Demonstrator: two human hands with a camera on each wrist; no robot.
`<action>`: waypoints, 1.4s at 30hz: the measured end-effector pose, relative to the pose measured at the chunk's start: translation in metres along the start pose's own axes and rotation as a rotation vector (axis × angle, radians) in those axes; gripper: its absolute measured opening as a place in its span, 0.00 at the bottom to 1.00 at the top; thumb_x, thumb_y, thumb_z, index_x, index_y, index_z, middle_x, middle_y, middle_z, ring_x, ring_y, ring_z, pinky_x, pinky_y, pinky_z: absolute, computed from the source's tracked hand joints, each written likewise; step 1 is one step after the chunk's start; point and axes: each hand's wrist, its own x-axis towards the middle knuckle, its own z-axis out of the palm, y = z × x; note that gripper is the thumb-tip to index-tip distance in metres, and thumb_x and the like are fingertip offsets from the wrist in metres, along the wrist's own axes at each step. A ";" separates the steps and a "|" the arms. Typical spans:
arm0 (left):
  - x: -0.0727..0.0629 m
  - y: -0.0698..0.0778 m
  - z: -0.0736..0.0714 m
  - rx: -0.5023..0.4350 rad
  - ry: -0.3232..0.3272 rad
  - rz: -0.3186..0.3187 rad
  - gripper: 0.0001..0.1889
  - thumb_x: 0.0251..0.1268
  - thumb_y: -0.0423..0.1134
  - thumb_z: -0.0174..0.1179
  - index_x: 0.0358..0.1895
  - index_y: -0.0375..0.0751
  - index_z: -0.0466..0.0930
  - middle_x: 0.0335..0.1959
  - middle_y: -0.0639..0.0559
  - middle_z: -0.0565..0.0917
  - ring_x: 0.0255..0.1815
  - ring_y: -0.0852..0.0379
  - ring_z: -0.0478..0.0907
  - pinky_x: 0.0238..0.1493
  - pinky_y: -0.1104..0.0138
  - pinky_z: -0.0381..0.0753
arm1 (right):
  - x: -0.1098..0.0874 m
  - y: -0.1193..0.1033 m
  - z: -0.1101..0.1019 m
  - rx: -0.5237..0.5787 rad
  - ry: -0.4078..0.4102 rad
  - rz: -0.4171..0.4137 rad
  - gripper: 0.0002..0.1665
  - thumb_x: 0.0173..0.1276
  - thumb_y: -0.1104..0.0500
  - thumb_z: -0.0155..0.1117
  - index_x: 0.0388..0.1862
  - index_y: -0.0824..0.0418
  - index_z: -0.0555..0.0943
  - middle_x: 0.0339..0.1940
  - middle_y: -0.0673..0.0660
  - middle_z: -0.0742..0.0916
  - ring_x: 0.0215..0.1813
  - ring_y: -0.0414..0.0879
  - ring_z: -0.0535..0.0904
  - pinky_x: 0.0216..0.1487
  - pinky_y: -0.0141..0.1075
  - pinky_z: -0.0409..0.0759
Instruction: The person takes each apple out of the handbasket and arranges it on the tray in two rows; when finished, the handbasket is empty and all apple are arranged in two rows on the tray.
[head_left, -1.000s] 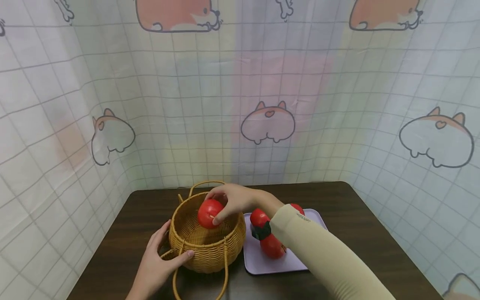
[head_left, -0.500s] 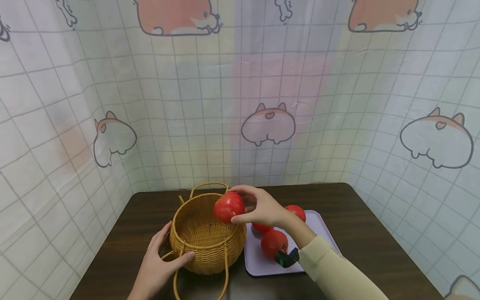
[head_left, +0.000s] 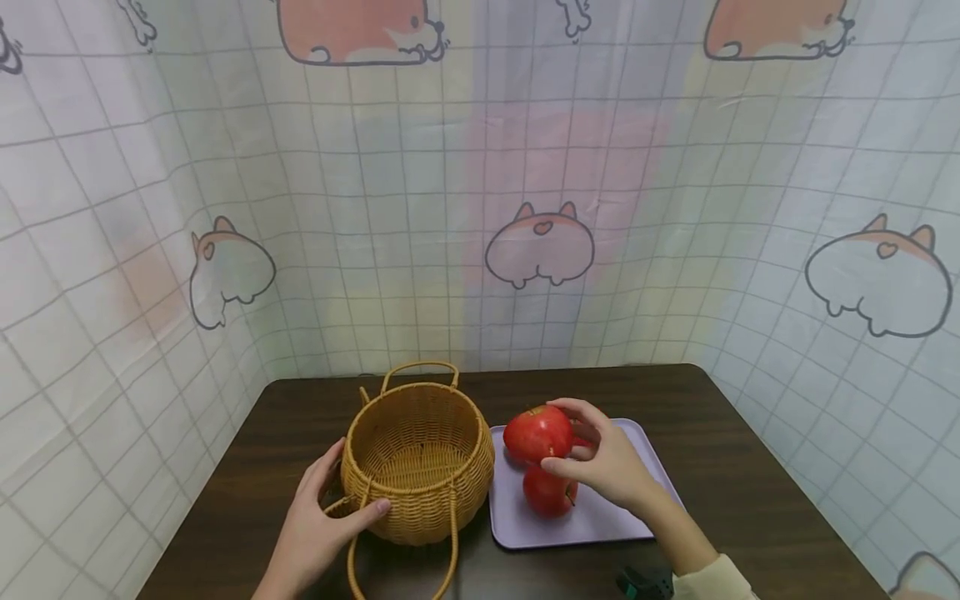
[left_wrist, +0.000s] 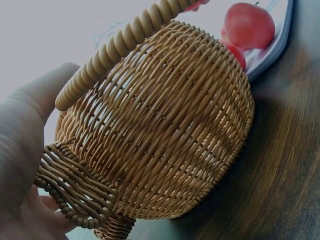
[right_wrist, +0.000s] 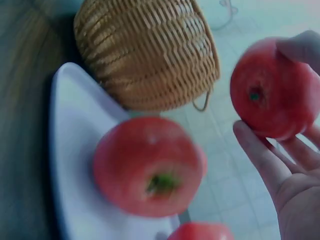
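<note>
In the head view, a round wicker basket (head_left: 420, 500) with tall loop handles stands at the left of the table. My left hand (head_left: 318, 521) holds its left side, thumb on the front near the rim and fingers farther back. A small woven flap (left_wrist: 75, 187) on the basket lies between thumb and fingers in the left wrist view. My right hand (head_left: 611, 458) holds a red apple (right_wrist: 272, 95) between thumb and fingertips, over the lilac tray (head_left: 607, 525). Another red apple (head_left: 550, 493) rests on that tray, and more red fruit shows behind my fingers.
The tray sits just right of the basket on the dark wooden table (head_left: 750, 500). One basket handle (head_left: 442, 579) hangs down in front. A patterned cloth curtain (head_left: 405, 208) surrounds the table at the back and sides. A black wrist strap (head_left: 645, 583) shows beside my right sleeve.
My right hand has lifted the apple out of the basket and carried it right, over the tray. My left hand has stayed on the basket.
</note>
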 end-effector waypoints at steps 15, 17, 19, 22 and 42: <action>0.000 0.002 -0.005 0.017 0.006 0.000 0.62 0.60 0.66 0.82 0.92 0.69 0.49 0.92 0.43 0.52 0.90 0.32 0.55 0.80 0.28 0.68 | -0.061 0.039 -0.042 -0.230 0.267 0.129 0.51 0.63 0.54 0.90 0.83 0.51 0.74 0.80 0.61 0.76 0.70 0.60 0.82 0.62 0.45 0.92; 0.000 0.002 -0.005 0.018 0.004 0.001 0.62 0.60 0.66 0.82 0.92 0.69 0.49 0.92 0.42 0.52 0.90 0.32 0.54 0.80 0.27 0.67 | -0.066 0.047 -0.045 -0.271 0.270 0.122 0.51 0.62 0.54 0.91 0.81 0.53 0.75 0.76 0.62 0.79 0.68 0.61 0.83 0.60 0.46 0.93; -0.001 0.002 -0.005 0.020 0.005 0.002 0.62 0.60 0.65 0.82 0.92 0.69 0.50 0.92 0.42 0.53 0.91 0.32 0.54 0.80 0.27 0.66 | -0.069 0.055 -0.047 -0.318 0.268 0.114 0.51 0.60 0.54 0.92 0.80 0.55 0.77 0.73 0.62 0.82 0.66 0.61 0.84 0.58 0.45 0.94; -0.001 0.001 -0.005 0.022 0.008 0.000 0.62 0.60 0.65 0.83 0.92 0.69 0.50 0.92 0.42 0.53 0.90 0.32 0.55 0.81 0.26 0.65 | -0.072 0.066 -0.047 -0.387 0.260 0.119 0.51 0.57 0.52 0.93 0.78 0.55 0.78 0.69 0.61 0.84 0.64 0.59 0.85 0.56 0.39 0.94; -0.004 0.002 -0.006 0.021 -0.001 0.004 0.62 0.60 0.65 0.82 0.93 0.68 0.50 0.92 0.42 0.52 0.91 0.31 0.53 0.81 0.25 0.64 | -0.080 0.082 -0.047 -0.469 0.230 0.070 0.53 0.58 0.50 0.93 0.79 0.58 0.77 0.69 0.61 0.83 0.67 0.58 0.84 0.58 0.40 0.90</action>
